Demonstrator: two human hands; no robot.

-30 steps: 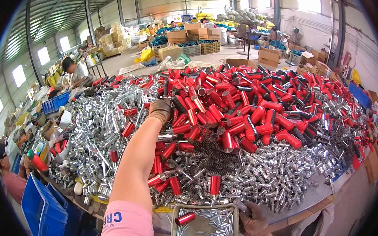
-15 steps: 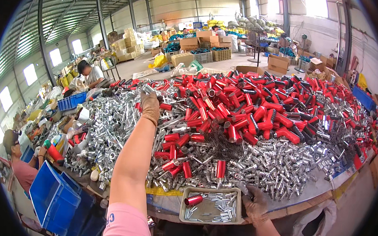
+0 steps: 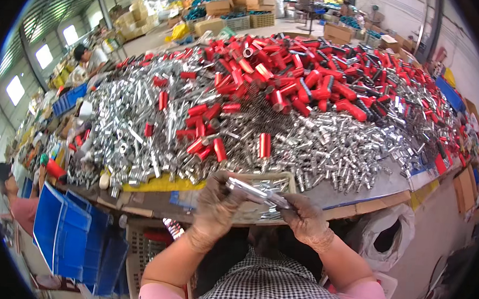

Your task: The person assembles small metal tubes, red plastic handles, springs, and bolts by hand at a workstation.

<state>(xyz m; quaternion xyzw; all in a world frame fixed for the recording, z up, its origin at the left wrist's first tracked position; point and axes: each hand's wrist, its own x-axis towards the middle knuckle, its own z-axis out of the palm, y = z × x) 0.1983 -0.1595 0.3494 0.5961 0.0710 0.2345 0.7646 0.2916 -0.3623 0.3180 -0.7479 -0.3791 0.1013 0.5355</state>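
Both gloved hands meet above the near edge of the table. My left hand [image 3: 216, 209] is closed around one end of a shiny silver metal tube [image 3: 248, 190]. At its other end, my right hand [image 3: 307, 221] grips a narrower grey metal piece [image 3: 278, 201] lined up with the tube; whether the two are joined I cannot tell. Under the hands lies a shallow beige tray [image 3: 290, 186] with small silver pins [image 3: 271, 213], partly hidden by them. Just beyond the tray, a red cylinder [image 3: 264, 145] stands among silver fittings [image 3: 331, 149].
Red and black handles [image 3: 329, 89] form a large heap, with dark springs [image 3: 266, 110] before it. Blue bins [image 3: 62, 232] stand at the left, near a person in pink [image 3: 22, 208]. Another person [image 3: 87, 60] sits farther back. A white bag [image 3: 384, 233] hangs at the right.
My left hand has come back from the far silver pile to the table's near edge, bringing the metal tube. My right hand has moved left over the tray. The view has tilted downward.
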